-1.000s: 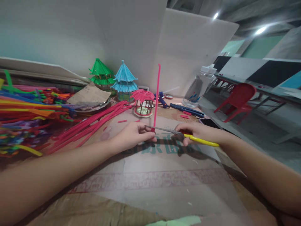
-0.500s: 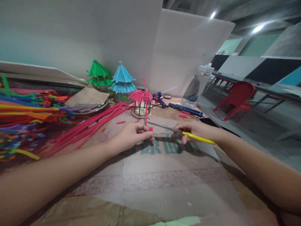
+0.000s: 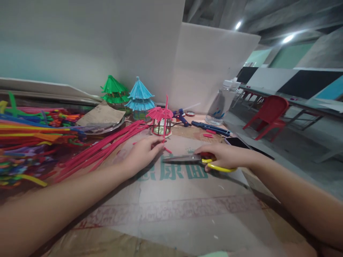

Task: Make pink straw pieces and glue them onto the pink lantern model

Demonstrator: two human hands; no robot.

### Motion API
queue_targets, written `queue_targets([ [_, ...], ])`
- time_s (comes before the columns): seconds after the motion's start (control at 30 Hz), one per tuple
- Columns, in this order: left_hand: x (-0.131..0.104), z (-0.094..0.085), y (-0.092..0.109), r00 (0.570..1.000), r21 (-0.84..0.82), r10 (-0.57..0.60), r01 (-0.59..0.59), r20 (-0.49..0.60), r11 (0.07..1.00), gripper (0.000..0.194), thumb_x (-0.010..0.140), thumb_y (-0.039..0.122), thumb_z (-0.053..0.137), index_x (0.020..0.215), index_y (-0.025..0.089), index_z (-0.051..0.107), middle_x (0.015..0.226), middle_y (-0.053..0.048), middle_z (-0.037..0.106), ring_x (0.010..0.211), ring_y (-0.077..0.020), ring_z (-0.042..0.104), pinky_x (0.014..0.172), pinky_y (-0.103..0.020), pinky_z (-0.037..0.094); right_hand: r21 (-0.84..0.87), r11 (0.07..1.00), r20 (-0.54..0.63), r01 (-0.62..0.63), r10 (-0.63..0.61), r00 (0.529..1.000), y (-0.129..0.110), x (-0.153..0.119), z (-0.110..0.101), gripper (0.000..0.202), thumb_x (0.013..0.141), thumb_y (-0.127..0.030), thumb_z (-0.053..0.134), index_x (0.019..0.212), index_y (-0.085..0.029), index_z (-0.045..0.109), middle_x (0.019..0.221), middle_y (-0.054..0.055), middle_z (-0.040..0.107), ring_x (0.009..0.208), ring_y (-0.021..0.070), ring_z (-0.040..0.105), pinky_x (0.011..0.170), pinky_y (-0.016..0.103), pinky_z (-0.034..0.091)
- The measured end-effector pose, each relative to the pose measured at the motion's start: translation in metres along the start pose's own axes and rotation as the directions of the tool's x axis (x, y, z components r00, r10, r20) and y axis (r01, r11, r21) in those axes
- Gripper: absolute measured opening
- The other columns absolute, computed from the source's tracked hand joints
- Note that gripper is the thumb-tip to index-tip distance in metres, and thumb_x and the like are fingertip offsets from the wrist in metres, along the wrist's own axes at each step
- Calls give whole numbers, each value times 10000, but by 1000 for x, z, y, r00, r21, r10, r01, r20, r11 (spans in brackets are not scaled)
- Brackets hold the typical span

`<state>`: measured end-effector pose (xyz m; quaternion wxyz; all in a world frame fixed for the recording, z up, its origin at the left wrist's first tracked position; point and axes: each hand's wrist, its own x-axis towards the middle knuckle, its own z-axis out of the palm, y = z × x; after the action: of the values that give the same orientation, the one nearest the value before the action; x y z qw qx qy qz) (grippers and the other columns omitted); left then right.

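Pink stem (image 3: 166,113) stands pinched in the left hand (image 3: 146,151), the right hand (image 3: 223,155) curled round scissors (image 3: 182,159) above green Chinese characters (image 3: 171,172).

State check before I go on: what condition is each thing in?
Scissors: blades together, in the right hand
Pink stem: nearly upright, in the left hand
Pink model: standing, one roof tier
Blue model: standing, two tiers
Phone: screen dark
Bottle: upright
Ceiling light: lit
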<state>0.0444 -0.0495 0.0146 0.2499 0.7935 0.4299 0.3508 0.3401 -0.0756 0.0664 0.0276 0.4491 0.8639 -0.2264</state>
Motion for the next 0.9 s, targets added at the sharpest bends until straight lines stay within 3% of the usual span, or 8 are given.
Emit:
queue_targets([
  [0.17, -5, -1, 6, 997, -126, -69, 63, -41, 990, 259, 884, 361, 506, 978, 175, 661, 1001, -55, 702, 913, -211, 641, 785, -276, 484, -133, 987, -39, 87, -93, 995, -7, 0, 7, 436, 871, -298, 520, 1304, -265, 558, 1084, 84, 580, 924, 202, 569, 780, 288, 426],
  [0.4, -12, -7, 15, 996, -175, -86, 80, -27, 981, 228, 879, 351, 529, 948, 174, 656, 949, -44, 693, 860, -182, 643, 768, -257, 492, -161, 984, 15, 78, -76, 997, -10, -8, -2, 505, 875, -386, 558, 1367, -289, 501, 1143, 94, 558, 1016, 242, 565, 849, 332, 432],
  [0.47, -13, -8, 12, 990, -240, -136, 123, -36, 963, 258, 870, 391, 546, 964, 173, 648, 966, -48, 684, 855, -183, 649, 752, -262, 504, -115, 990, -23, 82, -85, 996, -14, -9, -5, 503, 872, -443, 566, 1342, -266, 530, 1190, 100, 566, 1065, 253, 557, 896, 350, 422],
  [0.53, -13, -9, 7, 982, -306, -187, 169, -29, 937, 295, 852, 431, 567, 974, 171, 637, 952, -44, 674, 804, -177, 655, 710, -262, 514, -48, 997, -132, 65, -71, 989, -21, -4, -5, 463, 882, -473, 549, 1264, -216, 593, 1140, 103, 614, 1029, 243, 579, 881, 343, 432],
  [0.67, -12, -8, 3, 979, -418, -205, 193, 17, 888, 327, 813, 449, 615, 947, 150, 629, 915, -44, 662, 758, -166, 645, 692, -264, 520, 121, 993, -335, -9, 50, 941, -39, 19, 5, 388, 912, -458, 495, 1135, -183, 652, 888, 66, 693, 797, 190, 627, 706, 291, 453],
  [0.83, -10, -6, 6, 984, -439, -162, 180, 79, 880, 319, 843, 447, 589, 947, 148, 626, 926, -50, 677, 725, -153, 642, 657, -245, 509, 184, 981, -344, 59, 8, 939, -53, 67, 19, 413, 900, -466, 509, 1213, -216, 611, 777, 22, 679, 647, 150, 594, 577, 248, 385],
  [0.9, -10, -6, 6, 987, -407, -136, 158, 82, 899, 305, 858, 436, 572, 953, 154, 637, 931, -52, 691, 740, -154, 646, 658, -238, 501, 211, 974, -354, 78, 2, 935, -53, 88, 22, 388, 904, -452, 498, 1157, -193, 635, 745, 17, 671, 600, 134, 563, 558, 242, 357],
])
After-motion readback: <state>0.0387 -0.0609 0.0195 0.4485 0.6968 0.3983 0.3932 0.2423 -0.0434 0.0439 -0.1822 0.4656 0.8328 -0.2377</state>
